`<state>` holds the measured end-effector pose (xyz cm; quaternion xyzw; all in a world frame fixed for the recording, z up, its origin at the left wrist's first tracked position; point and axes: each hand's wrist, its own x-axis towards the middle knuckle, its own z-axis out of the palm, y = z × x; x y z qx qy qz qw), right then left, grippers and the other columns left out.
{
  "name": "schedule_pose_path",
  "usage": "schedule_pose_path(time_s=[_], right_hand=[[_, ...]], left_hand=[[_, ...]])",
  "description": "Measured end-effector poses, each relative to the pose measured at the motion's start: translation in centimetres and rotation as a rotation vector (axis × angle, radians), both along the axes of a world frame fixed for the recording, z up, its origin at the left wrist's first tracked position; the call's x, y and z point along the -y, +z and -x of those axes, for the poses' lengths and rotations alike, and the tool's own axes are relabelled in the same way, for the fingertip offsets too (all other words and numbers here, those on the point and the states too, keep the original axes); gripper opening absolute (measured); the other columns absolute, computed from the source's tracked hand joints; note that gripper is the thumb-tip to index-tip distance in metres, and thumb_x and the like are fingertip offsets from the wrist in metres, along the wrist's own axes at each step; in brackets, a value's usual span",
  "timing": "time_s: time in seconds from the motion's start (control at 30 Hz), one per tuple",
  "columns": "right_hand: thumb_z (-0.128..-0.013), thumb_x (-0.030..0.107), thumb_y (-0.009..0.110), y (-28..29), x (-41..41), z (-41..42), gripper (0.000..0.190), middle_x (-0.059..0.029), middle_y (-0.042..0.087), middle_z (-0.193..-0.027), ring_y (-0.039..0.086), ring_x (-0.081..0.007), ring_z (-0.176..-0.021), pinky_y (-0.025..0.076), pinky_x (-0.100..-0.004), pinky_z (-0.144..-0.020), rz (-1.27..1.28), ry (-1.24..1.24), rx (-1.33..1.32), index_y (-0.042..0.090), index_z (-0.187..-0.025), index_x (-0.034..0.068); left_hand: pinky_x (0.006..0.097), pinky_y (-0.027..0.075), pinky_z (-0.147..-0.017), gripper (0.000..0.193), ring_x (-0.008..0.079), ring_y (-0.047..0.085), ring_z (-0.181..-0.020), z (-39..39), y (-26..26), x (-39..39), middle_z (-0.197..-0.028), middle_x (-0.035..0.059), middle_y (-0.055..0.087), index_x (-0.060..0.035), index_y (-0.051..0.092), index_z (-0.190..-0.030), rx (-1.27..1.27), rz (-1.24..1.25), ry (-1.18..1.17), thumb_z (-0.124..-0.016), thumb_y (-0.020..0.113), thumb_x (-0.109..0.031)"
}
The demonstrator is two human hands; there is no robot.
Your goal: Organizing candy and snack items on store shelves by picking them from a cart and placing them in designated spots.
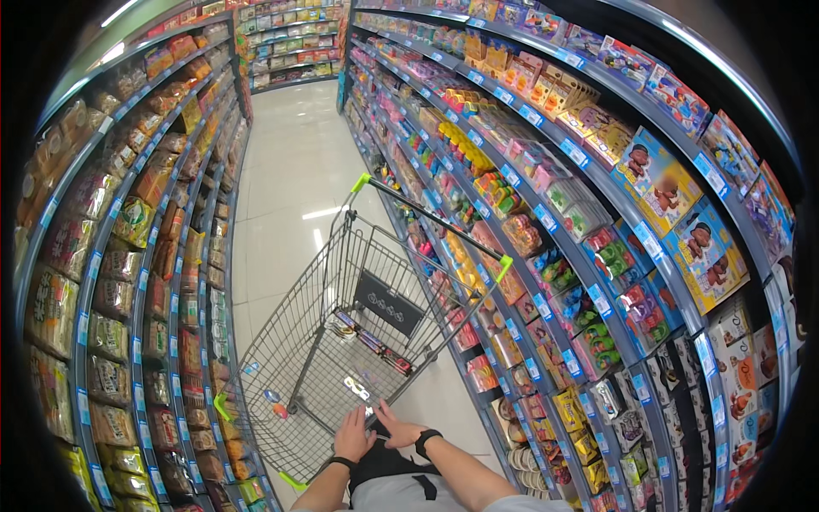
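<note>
My left hand (354, 434) and my right hand (398, 427) are side by side over the near side of a wire shopping cart (281, 358). Nothing shows in either hand, and their fingers are partly spread. Whether the fingertips touch the wire is hard to tell. The cart stands at a slant, its dark handle bar (435, 216) with green end caps at the far side. Inside, near a dark panel (388, 303), lie long dark packages (371, 340). A small blue and orange item (276, 403) shows at the basket's left part.
Shelves of packaged snacks (115, 288) line the left of the aisle. On the right, close to the cart, shelves hold candy, toys and yellow-blue boxes (704, 249). Pale tiled floor (275, 166) runs ahead to another stocked shelf (294, 45).
</note>
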<state>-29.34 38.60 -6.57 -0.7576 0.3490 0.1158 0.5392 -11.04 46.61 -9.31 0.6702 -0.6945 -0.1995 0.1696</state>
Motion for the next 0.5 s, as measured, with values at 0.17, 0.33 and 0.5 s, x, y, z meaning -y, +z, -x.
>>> schedule_pose_path(time_s=[0.17,0.33,0.5], right_hand=[[-0.080,0.020,0.078,0.0,-1.3,-0.8,0.121,-0.0241,-0.032,-0.160,0.048,-0.0457,-0.134,0.048,-0.0436,-0.104,0.037,0.020,-0.054,-0.013,-0.158,0.002],[-0.073,0.019,0.079,0.8,-0.5,-1.8,0.126,-0.0199,-0.032,-0.162,0.052,-0.0474,-0.130,0.055,-0.0473,-0.094,-0.032,-0.083,-0.060,-0.012,-0.160,0.010],[-0.072,0.019,0.077,-2.1,0.6,-2.1,0.124,-0.0202,-0.033,-0.161,0.057,-0.0472,-0.123,0.060,-0.0438,-0.083,-0.016,-0.105,-0.058,-0.011,-0.159,0.006]], left_hand=[[0.0458,0.050,-0.104,0.080,0.0355,0.049,-0.135,-0.7,-1.0,-0.5,-0.146,0.0172,0.051,-0.0091,0.043,-0.147,0.125,-0.032,-0.002,-0.079,0.079,-0.032],[0.0480,0.056,-0.091,0.073,0.0331,0.052,-0.133,-0.9,-0.8,0.6,-0.146,0.0141,0.054,-0.0143,0.045,-0.148,0.118,-0.120,0.054,-0.081,0.074,-0.025],[0.0466,0.057,-0.087,0.066,0.0321,0.062,-0.119,-1.3,-0.4,2.2,-0.143,0.0155,0.057,-0.0110,0.049,-0.142,0.077,-0.163,0.069,-0.081,0.071,-0.023]])
